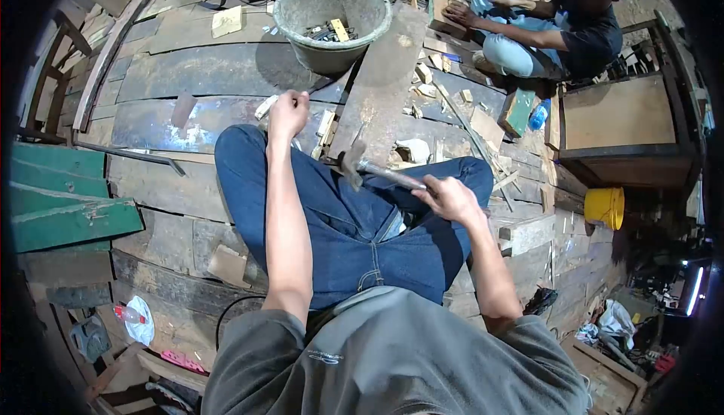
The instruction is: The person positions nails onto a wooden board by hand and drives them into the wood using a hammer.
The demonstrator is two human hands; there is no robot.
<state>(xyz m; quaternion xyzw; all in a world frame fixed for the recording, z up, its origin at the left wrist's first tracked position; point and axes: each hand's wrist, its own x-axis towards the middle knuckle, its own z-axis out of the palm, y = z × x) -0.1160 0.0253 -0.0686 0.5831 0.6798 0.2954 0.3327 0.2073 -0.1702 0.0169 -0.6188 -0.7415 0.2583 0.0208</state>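
Note:
My right hand (pixel 452 200) is closed around the handle of a claw hammer (pixel 392 175). The hammer's metal head points left, over my crossed legs near the end of a wooden plank (pixel 381 76). Raised above my left knee, my left hand (pixel 289 116) has its fingers curled closed; what is in them, if anything, I cannot make out. Beyond that hand stands a grey bucket (pixel 294 42) with dark small pieces and a yellow block (pixel 339 30) inside. Wood offcuts (pixel 324 125) lie between my left hand and the plank.
Another person (pixel 520 30) sits at the upper right, hands by a wooden piece. A wooden cabinet frame (pixel 618 113) and yellow bucket (pixel 603 208) stand at the right. Green boards (pixel 68 196) lie at the left. Wood scraps (pixel 422 76) are scattered across the plank floor.

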